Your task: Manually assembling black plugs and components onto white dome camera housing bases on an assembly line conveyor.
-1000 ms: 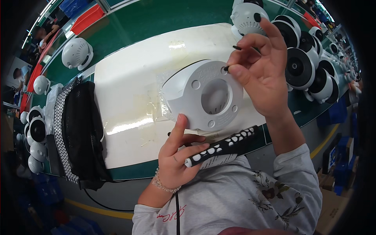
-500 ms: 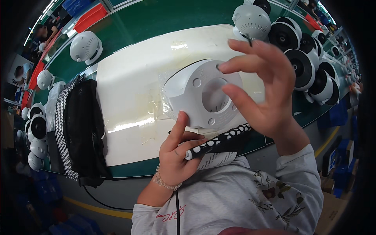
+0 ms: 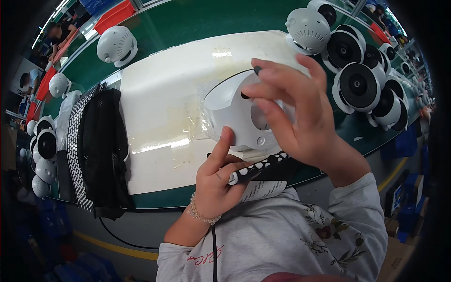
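Observation:
A white rounded camera-like housing (image 3: 225, 101) lies tilted on the mat, its base with a large round opening facing me. My left hand (image 3: 221, 174) is closed round a folded black sheet with white round spots (image 3: 256, 170), and its thumb presses the housing's lower edge. Over the base, my right hand (image 3: 293, 103) has its thumb and a finger close together. A small black round pad (image 3: 244, 95) shows at that fingertip, by the base's upper left. Another dark pad (image 3: 257, 70) sits on a raised fingertip. The right hand hides part of the base.
A cream mat (image 3: 159, 103) covers part of the green table (image 3: 197, 21). Black mesh fabric (image 3: 101, 150) lies at the left. Several white housings with black round fronts (image 3: 359, 87) crowd the right; another white housing (image 3: 116, 45) stands far left. A red bin (image 3: 115, 16) is behind.
My right hand has moved left and down, bringing a black pad to the base's upper left. My left hand keeps its hold. The view has shifted slightly.

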`<state>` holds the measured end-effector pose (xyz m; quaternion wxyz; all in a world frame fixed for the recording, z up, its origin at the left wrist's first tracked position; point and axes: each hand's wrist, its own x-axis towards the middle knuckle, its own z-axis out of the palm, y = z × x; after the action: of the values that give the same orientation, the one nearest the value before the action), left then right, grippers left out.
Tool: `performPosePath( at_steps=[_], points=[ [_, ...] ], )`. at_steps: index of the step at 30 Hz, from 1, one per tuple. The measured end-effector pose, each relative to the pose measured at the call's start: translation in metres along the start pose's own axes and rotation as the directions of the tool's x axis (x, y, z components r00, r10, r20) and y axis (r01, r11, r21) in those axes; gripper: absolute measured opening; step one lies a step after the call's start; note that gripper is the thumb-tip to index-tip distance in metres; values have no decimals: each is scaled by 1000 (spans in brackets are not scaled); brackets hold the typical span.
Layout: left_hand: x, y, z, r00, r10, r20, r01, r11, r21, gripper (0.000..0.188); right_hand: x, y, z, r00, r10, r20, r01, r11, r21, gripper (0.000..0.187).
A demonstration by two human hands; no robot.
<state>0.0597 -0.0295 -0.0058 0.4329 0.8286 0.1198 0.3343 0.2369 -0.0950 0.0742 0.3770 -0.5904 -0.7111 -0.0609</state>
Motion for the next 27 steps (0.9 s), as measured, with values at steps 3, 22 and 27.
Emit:
performPosePath(
  at_steps=[3, 22, 27],
  points=[
    [0, -1, 0, 1000, 10, -22, -11, 1000, -18, 20, -1, -16, -10, 997, -31, 72, 48, 967, -251, 40],
    [2, 3, 4, 999, -14, -43, 15, 1000, 14, 21, -49, -17, 7, 999, 47, -27, -53, 954, -297, 20],
    [2, 0, 5, 998, 29, -62, -27, 999, 31, 21, -63, -23, 5, 997, 81, 0, -74, 913, -401, 23]
  ],
)
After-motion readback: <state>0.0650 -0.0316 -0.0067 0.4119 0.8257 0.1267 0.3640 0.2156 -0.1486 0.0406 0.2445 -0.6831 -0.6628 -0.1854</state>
